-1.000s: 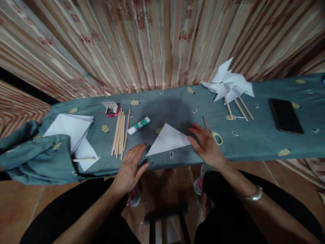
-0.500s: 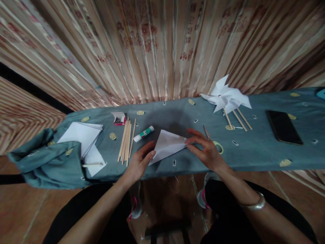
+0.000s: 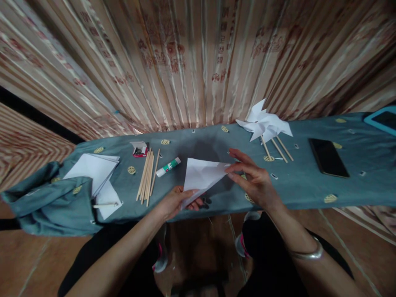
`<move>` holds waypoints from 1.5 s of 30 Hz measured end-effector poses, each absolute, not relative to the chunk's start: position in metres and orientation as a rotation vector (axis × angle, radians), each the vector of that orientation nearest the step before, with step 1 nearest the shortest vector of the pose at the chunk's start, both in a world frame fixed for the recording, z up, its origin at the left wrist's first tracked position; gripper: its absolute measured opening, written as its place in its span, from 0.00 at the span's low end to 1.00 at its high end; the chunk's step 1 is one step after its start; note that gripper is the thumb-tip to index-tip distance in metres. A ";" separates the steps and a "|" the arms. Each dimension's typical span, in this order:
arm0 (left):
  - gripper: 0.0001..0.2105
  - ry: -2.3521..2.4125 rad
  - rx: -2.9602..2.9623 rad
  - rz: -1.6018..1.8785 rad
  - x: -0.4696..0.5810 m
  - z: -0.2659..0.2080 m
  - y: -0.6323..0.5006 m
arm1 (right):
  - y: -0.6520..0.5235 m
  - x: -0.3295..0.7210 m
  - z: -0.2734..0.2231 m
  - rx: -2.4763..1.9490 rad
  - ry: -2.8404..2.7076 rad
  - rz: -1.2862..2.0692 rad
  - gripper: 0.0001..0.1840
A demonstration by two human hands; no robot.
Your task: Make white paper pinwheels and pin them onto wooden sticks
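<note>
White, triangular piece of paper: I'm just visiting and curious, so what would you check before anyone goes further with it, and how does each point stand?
1. Left hand holds the near corner of the white, triangular piece of paper, with fingers showing beneath it: ok.
2. Right hand has its fingers on the right corner: ok.
3. Paper lies flat on the patterned blue-green cloth: not ok; its near edge is raised.
4. White-and-green, cylindrical glue stick lies apart from the paper: ok.
5. Paper edges line up exactly: cannot tell.
</note>
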State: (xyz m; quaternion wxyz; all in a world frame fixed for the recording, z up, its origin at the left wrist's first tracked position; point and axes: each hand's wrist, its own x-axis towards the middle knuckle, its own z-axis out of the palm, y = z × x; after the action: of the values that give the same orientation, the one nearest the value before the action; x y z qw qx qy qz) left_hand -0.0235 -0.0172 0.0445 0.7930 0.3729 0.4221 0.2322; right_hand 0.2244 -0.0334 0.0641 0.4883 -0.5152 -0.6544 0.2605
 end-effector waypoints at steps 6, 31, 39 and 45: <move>0.21 1.020 0.772 0.689 -0.005 0.047 -0.010 | -0.029 0.255 0.060 -1.438 -1.639 0.474 0.16; 0.21 1.294 0.873 1.316 0.004 0.058 0.063 | -0.049 0.267 0.056 -2.340 -2.279 0.026 0.13; 0.20 1.199 0.865 1.409 -0.007 0.071 0.060 | -0.053 0.260 0.055 -2.386 -2.300 0.094 0.15; 0.17 1.213 0.911 1.488 -0.024 0.076 0.065 | -0.038 0.277 0.048 -2.264 -1.955 0.556 0.14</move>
State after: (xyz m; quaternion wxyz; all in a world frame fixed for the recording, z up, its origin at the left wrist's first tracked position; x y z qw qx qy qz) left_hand -0.0242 0.0647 0.0762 0.4868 0.3747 0.4987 0.6116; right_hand 0.2774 -0.0375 0.0478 0.0494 -0.7432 -0.6418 0.1824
